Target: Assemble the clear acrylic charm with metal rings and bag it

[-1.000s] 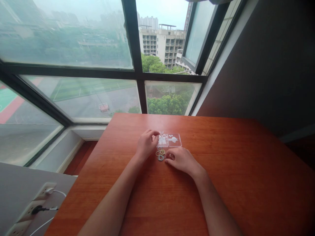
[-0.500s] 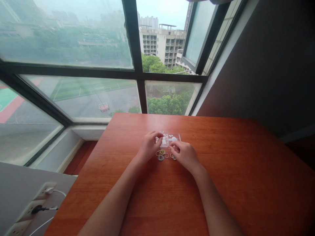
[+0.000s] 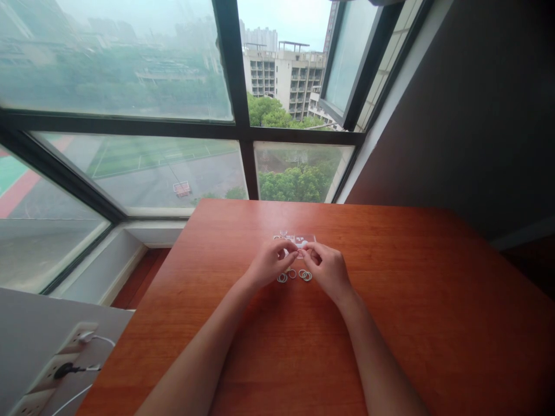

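Note:
My left hand (image 3: 269,263) and my right hand (image 3: 328,268) meet fingertip to fingertip over the middle of the table. Between them is a small pinkish ring-shaped band (image 3: 300,251), pinched at both sides. Just beyond the fingers lies a clear plastic box (image 3: 311,238) with small white pieces in it, partly covered by the hands. Several thin pale bands (image 3: 282,278) lie loose by my left hand. A second cluster of overlapping bands (image 3: 305,275) rests beside my right fingers.
The reddish-brown wooden table (image 3: 277,346) reaches up to a large dark-framed window (image 3: 243,134). At lower left, wall sockets (image 3: 65,370) hold plugs with cables. A dark wall (image 3: 468,115) stands on the right.
My hands have come together over the box; the left moved down and right, the right slightly up. The pinkish band is now held between both. More of the right cluster shows.

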Available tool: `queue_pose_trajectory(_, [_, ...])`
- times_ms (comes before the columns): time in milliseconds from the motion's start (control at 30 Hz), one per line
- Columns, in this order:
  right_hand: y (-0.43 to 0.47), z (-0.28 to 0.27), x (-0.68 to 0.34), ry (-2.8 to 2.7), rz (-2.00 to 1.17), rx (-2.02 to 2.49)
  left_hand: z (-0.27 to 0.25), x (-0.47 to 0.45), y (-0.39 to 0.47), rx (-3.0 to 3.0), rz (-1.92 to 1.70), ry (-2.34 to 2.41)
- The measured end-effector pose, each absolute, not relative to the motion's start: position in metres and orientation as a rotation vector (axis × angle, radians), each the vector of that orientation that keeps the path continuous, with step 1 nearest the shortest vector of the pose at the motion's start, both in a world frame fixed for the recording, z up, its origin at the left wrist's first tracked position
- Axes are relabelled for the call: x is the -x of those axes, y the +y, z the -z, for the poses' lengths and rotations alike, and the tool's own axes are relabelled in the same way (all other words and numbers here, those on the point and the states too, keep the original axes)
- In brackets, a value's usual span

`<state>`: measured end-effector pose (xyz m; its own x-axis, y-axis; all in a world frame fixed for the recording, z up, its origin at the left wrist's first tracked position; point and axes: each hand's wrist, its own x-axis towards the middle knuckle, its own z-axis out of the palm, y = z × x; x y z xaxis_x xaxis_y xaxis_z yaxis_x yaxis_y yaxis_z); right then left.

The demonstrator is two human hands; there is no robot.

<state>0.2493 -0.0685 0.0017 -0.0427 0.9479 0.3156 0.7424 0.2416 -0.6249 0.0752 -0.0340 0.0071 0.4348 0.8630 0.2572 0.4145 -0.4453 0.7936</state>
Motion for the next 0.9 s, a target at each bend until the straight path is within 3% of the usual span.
queue_pose_trajectory(367, [-0.071,-0.002,-0.247,-2.029,-0.424,1.601,0.007,-0.066,-0.018,-2.204,-0.998,1.525])
queue_pose_trajectory(900, [-0.076,-0.007,-0.24,-2.258,-0.532,1.728,0.008,-0.061,-0.02,-2.204,-0.974,1.523])
